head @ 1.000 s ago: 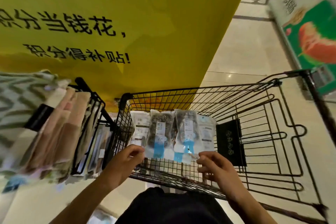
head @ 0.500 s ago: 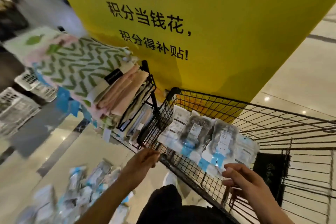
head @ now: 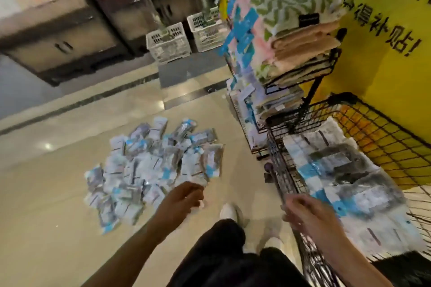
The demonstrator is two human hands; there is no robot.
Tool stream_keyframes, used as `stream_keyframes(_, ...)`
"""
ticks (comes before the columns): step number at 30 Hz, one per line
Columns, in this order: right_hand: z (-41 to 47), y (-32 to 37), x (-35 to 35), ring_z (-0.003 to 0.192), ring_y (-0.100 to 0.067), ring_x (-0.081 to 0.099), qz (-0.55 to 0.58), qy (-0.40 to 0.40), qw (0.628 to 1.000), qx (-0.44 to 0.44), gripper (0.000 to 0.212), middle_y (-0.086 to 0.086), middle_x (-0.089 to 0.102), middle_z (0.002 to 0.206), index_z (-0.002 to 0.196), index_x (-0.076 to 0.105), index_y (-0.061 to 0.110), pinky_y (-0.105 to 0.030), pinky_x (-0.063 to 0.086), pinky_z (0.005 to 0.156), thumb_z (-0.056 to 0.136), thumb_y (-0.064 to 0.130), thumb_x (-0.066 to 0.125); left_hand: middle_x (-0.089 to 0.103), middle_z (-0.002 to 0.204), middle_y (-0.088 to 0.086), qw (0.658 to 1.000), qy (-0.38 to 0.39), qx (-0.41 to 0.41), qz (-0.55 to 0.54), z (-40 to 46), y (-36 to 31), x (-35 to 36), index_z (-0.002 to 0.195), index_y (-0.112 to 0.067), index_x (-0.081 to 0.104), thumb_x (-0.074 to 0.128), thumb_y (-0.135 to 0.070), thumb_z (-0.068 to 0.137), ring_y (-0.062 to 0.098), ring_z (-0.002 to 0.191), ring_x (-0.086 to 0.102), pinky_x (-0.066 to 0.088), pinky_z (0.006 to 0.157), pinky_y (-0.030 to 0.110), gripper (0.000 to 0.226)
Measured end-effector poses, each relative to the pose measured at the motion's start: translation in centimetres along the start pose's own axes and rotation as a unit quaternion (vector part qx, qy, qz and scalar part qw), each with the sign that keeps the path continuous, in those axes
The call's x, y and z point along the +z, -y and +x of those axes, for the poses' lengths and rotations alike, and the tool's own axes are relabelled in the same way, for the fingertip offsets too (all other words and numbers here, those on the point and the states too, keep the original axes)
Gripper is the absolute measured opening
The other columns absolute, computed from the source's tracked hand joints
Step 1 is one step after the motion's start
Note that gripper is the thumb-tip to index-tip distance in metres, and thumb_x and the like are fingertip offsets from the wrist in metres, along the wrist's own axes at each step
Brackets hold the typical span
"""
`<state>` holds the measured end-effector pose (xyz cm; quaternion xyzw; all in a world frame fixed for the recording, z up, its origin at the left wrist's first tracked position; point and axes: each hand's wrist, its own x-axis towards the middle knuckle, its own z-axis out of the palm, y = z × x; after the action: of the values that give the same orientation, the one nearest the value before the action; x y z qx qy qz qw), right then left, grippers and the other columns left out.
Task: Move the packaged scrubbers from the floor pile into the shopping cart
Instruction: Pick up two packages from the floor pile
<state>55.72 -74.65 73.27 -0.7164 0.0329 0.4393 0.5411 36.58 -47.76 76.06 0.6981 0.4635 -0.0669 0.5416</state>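
A pile of packaged scrubbers, clear packs with blue and white labels, lies on the beige floor at centre left. Several more packaged scrubbers lie in a row inside the black wire shopping cart at the right. My left hand hovers just past the near edge of the floor pile, fingers loosely curled and holding nothing. My right hand is over the cart's near rim, beside the packs there, fingers apart and empty. The frame is blurred by motion.
A black wire rack stacked with folded cloths and towels stands just beyond the cart. A yellow sign wall rises behind. Two white plastic crates sit on the floor further back. My shoes and dark trousers are below.
The view has swung left from the cart to the floor pile. Both hands let go of the packs in the cart; my left hand has moved out over the floor toward the pile.
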Motion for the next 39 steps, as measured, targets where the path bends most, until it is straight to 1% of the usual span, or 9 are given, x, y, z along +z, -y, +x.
stream_keyframes(3, -0.2, 0.7, 4.1, 0.088, -0.024, 0.079, -0.066, 0.056, 0.996, -0.023, 0.009, -0.002, 0.081, 0.097, 0.103, 0.076, 0.023, -0.042, 0.058, 0.083, 0.098, 0.028, 0.07, 0.078, 0.106, -0.001, 0.998, -0.039, -0.035, -0.038, -3.6, 4.1, -2.2, 0.109, -0.033, 0.073, 0.061, -0.039, 0.098, 0.019, 0.1, 0.073, 0.056, 0.085, 0.036, 0.018)
stream_keyframes(6, -0.9, 1.6, 8.5, 0.088, -0.02, 0.079, -0.126, 0.108, 0.985, -0.045, 0.01, 0.002, 0.081, 0.096, 0.105, 0.076, 0.025, -0.042, 0.059, 0.086, 0.097, 0.03, 0.071, 0.076, 0.111, -0.003, 0.992, -0.077, -0.068, -0.074, -6.8, 8.1, -3.8, 0.115, -0.031, 0.071, 0.057, -0.035, 0.105, 0.019, 0.104, 0.072, 0.057, 0.092, 0.038, 0.017)
stream_keyframes(9, -1.9, 1.7, 13.4, 0.088, -0.018, 0.078, -0.171, 0.154, 0.972, -0.051, 0.011, 0.004, 0.08, 0.095, 0.105, 0.076, 0.026, -0.038, 0.06, 0.083, 0.097, 0.033, 0.071, 0.076, 0.112, -0.005, 0.985, -0.108, -0.088, -0.103, -10.2, 12.4, -5.7, 0.118, -0.032, 0.069, 0.054, -0.034, 0.107, 0.015, 0.104, 0.072, 0.058, 0.091, 0.036, 0.019)
stream_keyframes(15, -5.6, -0.7, 26.7, 0.088, -0.021, 0.078, -0.256, 0.225, 0.938, -0.059, 0.012, 0.0, 0.08, 0.096, 0.103, 0.075, 0.023, -0.046, 0.059, 0.089, 0.097, 0.032, 0.071, 0.078, 0.107, -0.002, 0.953, -0.191, -0.15, -0.183, -17.6, 23.6, -11.8, 0.114, -0.029, 0.072, 0.057, -0.033, 0.105, 0.018, 0.101, 0.073, 0.056, 0.085, 0.033, 0.018)
stream_keyframes(18, -8.1, -3.9, 33.4, 0.085, -0.017, 0.077, -0.32, 0.24, 0.913, -0.081, 0.009, 0.004, 0.079, 0.091, 0.098, 0.075, 0.027, -0.048, 0.058, 0.089, 0.095, 0.035, 0.072, 0.078, 0.103, 0.0, 0.939, -0.216, -0.174, -0.202, -20.9, 29.5, -15.6, 0.112, -0.029, 0.071, 0.057, -0.032, 0.104, 0.02, 0.1, 0.072, 0.054, 0.081, 0.032, 0.017)
stream_keyframes(21, -10.3, -6.7, 39.1, 0.086, -0.02, 0.077, -0.331, 0.254, 0.906, -0.074, 0.011, 0.001, 0.08, 0.095, 0.1, 0.074, 0.023, -0.049, 0.059, 0.089, 0.099, 0.033, 0.069, 0.078, 0.1, -0.002, 0.925, -0.244, -0.179, -0.23, -23.4, 34.4, -18.9, 0.109, -0.03, 0.072, 0.058, -0.034, 0.103, 0.019, 0.098, 0.073, 0.053, 0.081, 0.033, 0.016)
stream_keyframes(27, -13.2, -7.3, 47.8, 0.089, -0.029, 0.075, -0.353, 0.283, 0.891, -0.035, 0.013, -0.007, 0.079, 0.098, 0.107, 0.073, 0.018, -0.038, 0.057, 0.078, 0.101, 0.027, 0.066, 0.079, 0.103, -0.001, 0.88, -0.303, -0.196, -0.308, -26.1, 40.4, -24.0, 0.11, -0.028, 0.073, 0.058, -0.032, 0.103, 0.018, 0.1, 0.074, 0.055, 0.083, 0.033, 0.017)
stream_keyframes(35, -9.4, -6.5, 57.4, 0.084, -0.027, 0.073, -0.437, 0.27, 0.858, -0.014, 0.015, -0.009, 0.077, 0.096, 0.107, 0.073, 0.017, -0.037, 0.054, 0.076, 0.101, 0.029, 0.066, 0.079, 0.1, -0.001, 0.827, -0.329, -0.229, -0.394, -24.5, 45.5, -27.9, 0.111, -0.026, 0.073, 0.06, -0.027, 0.103, 0.021, 0.098, 0.074, 0.054, 0.084, 0.035, 0.015)
stream_keyframes(39, -5.6, -6.3, 65.3, 0.094, -0.029, 0.075, -0.454, 0.278, 0.846, 0.006, 0.017, -0.007, 0.077, 0.102, 0.111, 0.07, 0.02, -0.037, 0.058, 0.079, 0.102, 0.033, 0.065, 0.079, 0.098, 0.001, 0.81, -0.344, -0.252, -0.403, -21.3, 48.1, -34.3, 0.11, -0.023, 0.073, 0.061, -0.024, 0.102, 0.022, 0.096, 0.073, 0.051, 0.08, 0.034, 0.014)
